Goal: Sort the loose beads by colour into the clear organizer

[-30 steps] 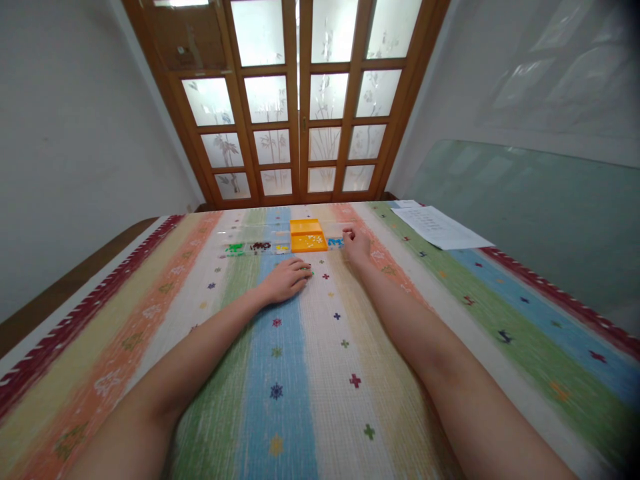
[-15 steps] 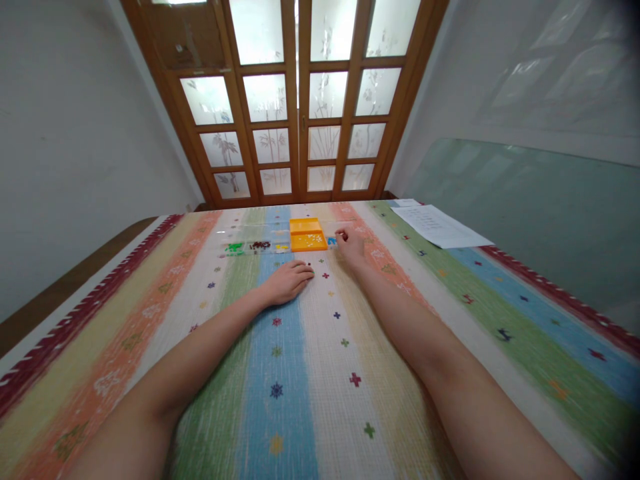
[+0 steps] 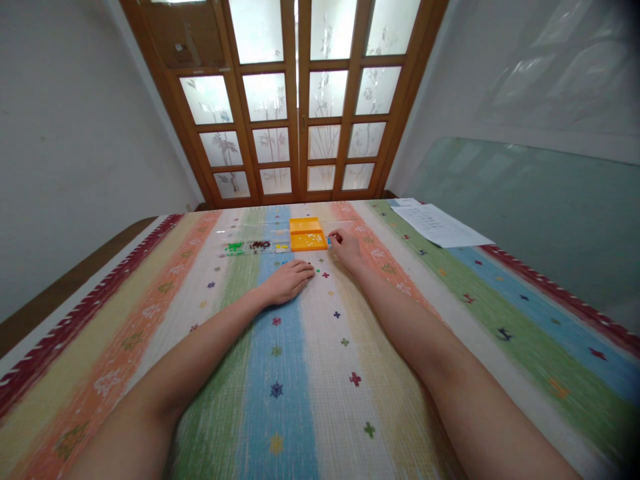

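My left hand (image 3: 290, 281) lies palm down on the striped tablecloth (image 3: 295, 413), its fingers stretched out. Close to those fingertips are a tiny dark piece (image 3: 309, 265) and a tiny green piece (image 3: 319, 271), both too small to name. Over at the right end of the row of containers, my right hand (image 3: 346, 247) has its fingers pinched together beside some small blue pieces (image 3: 329, 241). What the pinch holds, if anything, cannot be made out. An orange box (image 3: 292, 241) with a raised lid stands just left of it, with small white pieces (image 3: 313, 239) inside.
Clear plastic boxes left of the orange one hold green pieces (image 3: 234, 247), dark brown pieces (image 3: 260, 245) and yellow pieces (image 3: 281, 247). Printed paper sheets (image 3: 440, 225) lie at the far right. Beyond the table's far edge stand wooden glazed doors (image 3: 299, 133).
My right hand has shifted slightly left, now covering most of the blue pieces. A tiny green piece now shows by my left fingertips. My left hand has barely moved.
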Tool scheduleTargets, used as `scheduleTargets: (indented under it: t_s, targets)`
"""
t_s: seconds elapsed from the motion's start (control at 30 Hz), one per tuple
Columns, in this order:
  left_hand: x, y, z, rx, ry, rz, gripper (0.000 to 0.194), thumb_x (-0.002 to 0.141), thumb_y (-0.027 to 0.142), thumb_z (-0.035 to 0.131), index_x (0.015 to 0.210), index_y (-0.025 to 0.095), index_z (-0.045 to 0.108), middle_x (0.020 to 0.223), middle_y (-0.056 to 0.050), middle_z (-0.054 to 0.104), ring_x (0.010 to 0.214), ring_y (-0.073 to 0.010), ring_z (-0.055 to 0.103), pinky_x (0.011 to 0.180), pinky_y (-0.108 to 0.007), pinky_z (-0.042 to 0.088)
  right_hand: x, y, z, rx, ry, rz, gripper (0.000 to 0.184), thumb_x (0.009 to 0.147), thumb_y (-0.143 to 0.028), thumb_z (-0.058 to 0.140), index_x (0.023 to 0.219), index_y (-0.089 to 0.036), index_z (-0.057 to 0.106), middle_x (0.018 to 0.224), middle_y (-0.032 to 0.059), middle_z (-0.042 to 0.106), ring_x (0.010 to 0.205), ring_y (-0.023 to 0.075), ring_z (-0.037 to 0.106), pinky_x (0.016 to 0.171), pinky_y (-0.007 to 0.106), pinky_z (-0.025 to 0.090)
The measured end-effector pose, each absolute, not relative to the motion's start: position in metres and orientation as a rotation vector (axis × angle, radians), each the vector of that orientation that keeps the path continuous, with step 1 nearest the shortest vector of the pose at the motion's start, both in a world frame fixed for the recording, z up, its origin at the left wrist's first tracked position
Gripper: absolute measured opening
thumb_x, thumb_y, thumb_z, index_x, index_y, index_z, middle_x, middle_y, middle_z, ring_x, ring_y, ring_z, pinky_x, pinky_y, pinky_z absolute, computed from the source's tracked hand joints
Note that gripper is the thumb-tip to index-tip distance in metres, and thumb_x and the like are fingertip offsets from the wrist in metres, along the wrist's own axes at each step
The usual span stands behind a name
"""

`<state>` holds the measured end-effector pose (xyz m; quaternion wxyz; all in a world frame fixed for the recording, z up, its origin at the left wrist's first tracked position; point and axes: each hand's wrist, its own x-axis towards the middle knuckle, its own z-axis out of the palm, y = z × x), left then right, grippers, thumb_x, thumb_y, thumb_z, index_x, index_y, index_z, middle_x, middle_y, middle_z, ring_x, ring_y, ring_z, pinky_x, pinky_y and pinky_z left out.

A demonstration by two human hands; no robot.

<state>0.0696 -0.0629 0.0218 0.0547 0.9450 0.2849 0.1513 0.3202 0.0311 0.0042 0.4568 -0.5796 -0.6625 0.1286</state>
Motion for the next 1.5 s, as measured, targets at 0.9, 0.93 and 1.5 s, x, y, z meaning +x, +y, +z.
scheduleTargets:
  t_s: [0.9,0.93,1.5]
  targets:
    - [0.087,-0.061,0.019,2.843,1.192,0.544,0.023,0.097,0.033,0.055,0.104,0.023,0.075,0.106,-0.009,0.069,0.107,-0.0268,0.055,0.097,-0.045,0.045,0.299,0.027,-0.010,-1.304,-1.844,0.265,0.020,0.092,-0.026,0.054,0.100,-0.022,0.072,0.083,0.0026,0.073,0.073,0.0177,0.062,0.071,0.027,0.042]
    - [0.087,-0.061,0.018,2.836,1.209,0.551,0.023,0.097,0.033,0.056,0.102,0.023,0.076,0.105,-0.009,0.069,0.107,-0.0269,0.055,0.097,-0.045,0.045,0.299,0.027,-0.010,-1.303,-1.846,0.269,0.020,0.092,-0.026,0.054,0.100,-0.022,0.072,0.084,0.0027,0.073,0.073,0.0177,0.062,0.071,0.027,0.042]
    - [0.023,-0.016,0.025,2.553,1.648,0.886,0.019,0.094,0.030,0.058,0.098,0.021,0.075,0.102,-0.008,0.071,0.103,-0.0258,0.058,0.097,-0.042,0.044,0.297,0.023,-0.007,-1.287,-1.887,0.303,0.020,0.092,-0.025,0.055,0.101,-0.022,0.072,0.083,0.0022,0.073,0.074,0.0175,0.062,0.071,0.027,0.042]
